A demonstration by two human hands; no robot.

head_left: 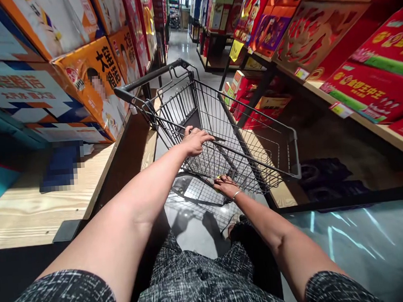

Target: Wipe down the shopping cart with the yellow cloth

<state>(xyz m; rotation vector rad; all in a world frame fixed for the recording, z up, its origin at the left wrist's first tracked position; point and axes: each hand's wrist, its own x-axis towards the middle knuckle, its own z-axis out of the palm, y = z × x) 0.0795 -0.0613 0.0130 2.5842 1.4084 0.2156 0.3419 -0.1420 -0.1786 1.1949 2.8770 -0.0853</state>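
A dark wire shopping cart [154, 76] stands turned sideways in front of me, its handle at the far left and its basket reaching right. My left hand [194, 141] is closed over the near top rail of the basket. Lower down, my right hand [227, 187] is against the near lower side of the cart, its fingers curled around a small yellow thing [219, 177] whose kind I cannot make out. A thin bracelet circles the right wrist. No goods show inside the basket mesh.
Orange cartons [88, 80] are stacked on a wooden shelf [71, 209] at left. Red gift boxes [358, 89] line the right shelf, with dark purple packages [326, 175] below. The narrow grey floor [181, 40] runs on between the shelves.
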